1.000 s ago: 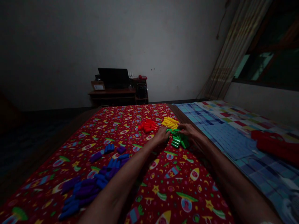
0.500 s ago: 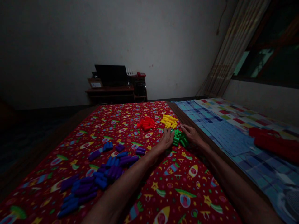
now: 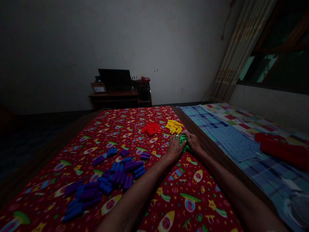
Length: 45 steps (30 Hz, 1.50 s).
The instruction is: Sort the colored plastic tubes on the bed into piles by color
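On the red patterned cloth (image 3: 183, 175), a small pile of short green cylinders (image 3: 182, 139) lies between my two hands. My left hand (image 3: 174, 145) curves around its left and near side, fingers bent against the pieces. From the right, my right hand (image 3: 193, 141) presses in, its fingers together along the far and right edge. Both palms face inward and cover part of the pile. Just beyond the fingertips sits a heap of yellow cylinders (image 3: 174, 126). A heap of red pieces (image 3: 151, 128) lies to its left.
Blue pieces (image 3: 105, 187) and purple pieces (image 3: 89, 194) lie mixed across the near left of the cloth. A checked blue sheet (image 3: 231, 141) with a red garment (image 3: 281, 149) is at the right. A fan-like round object (image 3: 300, 206) stands lower right. Behind, a monitor (image 3: 116, 79) rests on a desk.
My hands have moved closer together, squeezing the green pile narrower. My left forearm has shifted right, uncovering more blue and purple pieces. The yellow and red heaps have stayed put.
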Available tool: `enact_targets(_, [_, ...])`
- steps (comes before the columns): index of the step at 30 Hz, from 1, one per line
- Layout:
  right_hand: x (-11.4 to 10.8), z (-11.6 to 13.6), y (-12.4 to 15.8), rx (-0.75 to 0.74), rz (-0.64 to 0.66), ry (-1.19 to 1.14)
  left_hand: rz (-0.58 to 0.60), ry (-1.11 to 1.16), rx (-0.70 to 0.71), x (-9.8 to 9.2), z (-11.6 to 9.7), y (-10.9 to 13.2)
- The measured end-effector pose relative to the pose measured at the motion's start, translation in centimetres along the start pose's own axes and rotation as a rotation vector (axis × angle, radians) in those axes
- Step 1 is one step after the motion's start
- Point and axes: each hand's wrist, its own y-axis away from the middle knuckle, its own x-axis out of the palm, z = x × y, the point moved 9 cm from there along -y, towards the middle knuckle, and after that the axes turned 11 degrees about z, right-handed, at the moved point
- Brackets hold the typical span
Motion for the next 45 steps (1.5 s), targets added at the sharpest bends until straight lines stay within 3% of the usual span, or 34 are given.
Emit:
enact_targets(5, [-2.0,-0.6,0.7,0.066,-0.19,0.015,0.019,0.016,0.082,-0.2,0.4,0.6])
enact_targets(10, [-1.1,-0.8,1.1,0.113,-0.15,0.09,0.075,-0.068,0.316,0.0,-0.5,1.8])
enact_targets(12, [-1.2,-0.5,1.1,0.1,-0.155,0.089,0.045,-0.076,0.337,-1.2,-0.8,2.2])
enact_targets(15, [-2.6,0.0,1.2,0.095,-0.222,0.068,-0.011,-0.089,0.284,-5.3,-0.8,3.2])
enact_targets(18, [-4.4,1.4,1.5,0.068,-0.304,0.026,-0.013,-0.175,0.229,-11.6,-0.1,5.6])
enact_targets(20, [-4.0,3.4,1.7,-0.007,-0.274,-0.055,-0.033,-0.25,0.139,-16.4,1.9,8.1])
enact_targets(23, [0.7,7.6,2.5,-0.12,-0.009,-0.163,-0.099,-0.324,-0.108,-22.9,7.4,13.4])
enact_targets(26, [8.3,12.2,5.0,-0.25,0.344,-0.078,-0.146,-0.382,-0.34,-26.6,12.8,19.8])
enact_targets(28, [13.0,14.3,7.2,-0.367,0.514,0.037,-0.102,-0.42,-0.475,-26.9,15.2,23.7])
enact_targets(30, [16.9,15.4,8.8,-0.456,0.623,0.135,0.001,-0.457,-0.577,-25.7,16.1,26.8])
enact_targets(32, [19.8,15.8,9.6,-0.5,0.673,0.194,0.136,-0.482,-0.626,-23.7,15.8,28.6])
enact_targets(35, [22.6,16.7,9.9,-0.548,0.682,0.212,0.245,-0.506,-0.551,-21.0,13.7,28.9])
enact_targets(38, [24.0,18.2,10.2,-0.626,0.692,0.168,0.196,-0.484,-0.447,-20.2,12.1,27.3])
enact_targets(40, [23.8,18.8,9.7,-0.632,0.659,0.1,0.141,-0.451,-0.435,-20.7,12.2,26.1])
enact_targets(45, [21.3,17.9,6.0,-0.441,0.485,-0.018,-0.002,-0.386,-0.443,-23.0,13.2,23.3])
